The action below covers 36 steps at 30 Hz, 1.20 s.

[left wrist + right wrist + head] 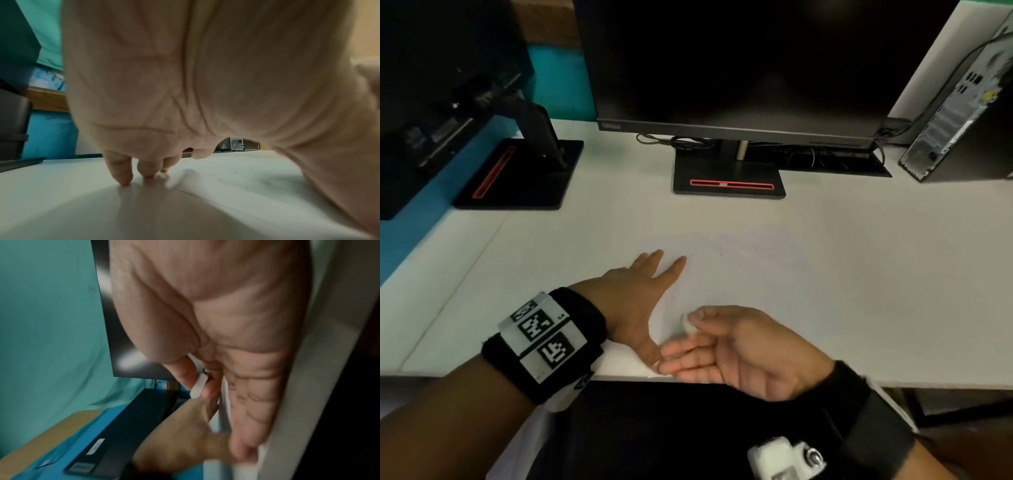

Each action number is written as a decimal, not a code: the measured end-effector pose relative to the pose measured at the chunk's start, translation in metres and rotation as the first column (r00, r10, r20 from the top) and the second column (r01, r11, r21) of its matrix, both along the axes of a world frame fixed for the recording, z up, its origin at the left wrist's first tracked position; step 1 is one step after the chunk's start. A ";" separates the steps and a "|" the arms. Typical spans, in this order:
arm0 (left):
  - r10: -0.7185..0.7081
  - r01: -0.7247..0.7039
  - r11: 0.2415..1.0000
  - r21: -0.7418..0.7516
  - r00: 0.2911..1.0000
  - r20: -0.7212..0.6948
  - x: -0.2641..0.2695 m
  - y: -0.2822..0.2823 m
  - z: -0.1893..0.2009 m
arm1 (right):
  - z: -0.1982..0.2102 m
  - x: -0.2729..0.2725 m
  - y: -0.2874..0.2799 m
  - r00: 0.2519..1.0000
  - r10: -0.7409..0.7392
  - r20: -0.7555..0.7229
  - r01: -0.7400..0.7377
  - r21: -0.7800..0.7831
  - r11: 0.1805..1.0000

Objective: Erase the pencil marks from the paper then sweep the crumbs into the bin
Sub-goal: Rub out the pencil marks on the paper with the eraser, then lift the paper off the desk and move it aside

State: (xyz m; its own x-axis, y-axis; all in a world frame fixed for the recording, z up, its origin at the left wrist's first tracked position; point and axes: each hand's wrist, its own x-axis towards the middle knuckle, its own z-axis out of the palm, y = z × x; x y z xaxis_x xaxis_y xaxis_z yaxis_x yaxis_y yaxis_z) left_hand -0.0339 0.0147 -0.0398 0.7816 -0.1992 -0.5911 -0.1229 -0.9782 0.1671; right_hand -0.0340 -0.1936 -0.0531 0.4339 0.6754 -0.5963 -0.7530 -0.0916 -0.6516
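Note:
A white sheet of paper [750,274] lies on the white desk [893,274], hard to tell from it. My left hand [650,298] presses flat on the sheet's left part, fingers straight and spread; in the left wrist view its fingertips [123,177] touch the surface beside the paper [246,186]. A few dark specks [720,254] lie on the sheet. My right hand [709,329] is turned palm up at the desk's front edge, pinching a small white eraser [687,323] [198,386] between thumb and forefinger, its other fingers straight. No bin is in view.
A dark monitor [739,68] on a black stand [729,178] faces me at the back. A second monitor [448,85] with its base [517,174] stands back left. A computer tower [969,102] with cables stands back right. The desk's front edge [893,385] runs under my right hand.

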 end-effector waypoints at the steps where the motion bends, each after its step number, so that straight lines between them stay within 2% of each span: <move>1: 0.004 -0.004 1.000 -0.002 1.000 -0.003 0.000 0.000 0.000 | -0.004 0.007 0.002 1.000 0.004 -0.019 -0.004 -0.021 1.000; 2: 0.012 -0.012 1.000 -0.011 1.000 -0.010 -0.001 0.000 0.000 | -0.009 0.019 0.001 0.994 -0.093 -0.052 0.092 -0.021 0.996; 3: 0.020 -0.020 1.000 -0.024 1.000 -0.016 -0.002 0.000 0.001 | -0.012 0.034 -0.001 0.963 -0.254 -0.088 0.256 0.001 0.967; 5: 0.031 -0.032 0.998 -0.048 0.999 -0.016 -0.002 0.001 0.001 | -0.011 0.060 -0.011 0.802 -0.593 -0.068 0.597 0.074 0.799; 6: 0.037 -0.038 0.998 -0.057 0.999 -0.017 -0.002 0.002 0.001 | -0.008 0.067 -0.017 0.703 -0.711 -0.009 0.708 0.100 0.699; 7: 0.039 -0.040 0.997 -0.062 0.999 -0.019 -0.002 0.002 0.001 | -0.004 0.069 -0.021 0.636 -0.770 0.056 0.761 0.126 0.637; 8: 0.038 -0.039 0.997 -0.066 0.999 -0.018 -0.003 0.004 0.000 | 0.001 0.064 -0.023 0.633 -0.770 0.078 0.755 0.157 0.636; 9: 0.038 -0.039 0.997 -0.066 0.999 -0.016 -0.002 0.005 0.000 | 0.004 0.055 -0.020 0.687 -0.723 0.073 0.706 0.171 0.688; 11: 0.037 -0.038 0.998 -0.050 0.999 -0.014 -0.001 0.007 0.002 | 0.005 0.031 -0.010 0.867 -0.484 0.117 0.474 0.108 0.874; 12: 0.040 -0.040 0.999 -0.037 0.999 -0.003 0.002 0.007 0.004 | 0.003 0.021 -0.006 0.923 -0.352 0.155 0.349 0.043 0.936; 13: 0.052 -0.051 0.998 -0.029 0.998 0.022 0.006 0.008 0.006 | 0.000 0.014 -0.004 0.943 -0.285 0.173 0.289 0.003 0.957; 15: 0.114 -0.110 0.993 -0.047 0.988 0.103 0.019 0.009 0.008 | -0.003 0.013 -0.004 0.927 -0.337 0.163 0.339 0.015 0.941; 18: 0.260 -0.259 0.965 -0.033 0.943 0.210 0.038 0.008 0.004 | -0.007 0.025 -0.017 0.873 -0.485 0.050 0.480 0.084 0.873; 21: 0.306 -0.321 0.946 0.037 0.928 0.212 0.054 0.003 0.004 | -0.009 0.036 -0.032 0.852 -0.522 -0.031 0.523 0.102 0.847; 24: 0.294 -0.311 0.949 0.055 0.934 0.204 0.068 -0.004 0.010 | -0.005 0.045 -0.045 0.840 -0.543 -0.006 0.541 0.086 0.837; 28: 0.330 -0.331 0.943 -0.029 0.925 0.186 0.078 -0.012 0.014 | 0.009 0.064 -0.068 0.794 -0.598 0.111 0.593 0.079 0.801; 31: 0.390 -0.359 0.918 -0.170 0.897 0.207 0.082 -0.015 0.019 | 0.018 0.083 -0.092 0.751 -0.602 0.269 0.618 0.032 0.785; 33: 0.424 -0.347 0.890 -0.297 0.868 0.258 0.081 -0.016 0.027 | 0.018 0.098 -0.109 0.701 -0.536 0.469 0.630 -0.055 0.775; 36: 0.463 -0.273 0.828 -0.489 0.825 0.324 0.080 -0.018 0.043 | 0.020 0.119 -0.126 0.600 -0.338 0.725 0.606 -0.136 0.784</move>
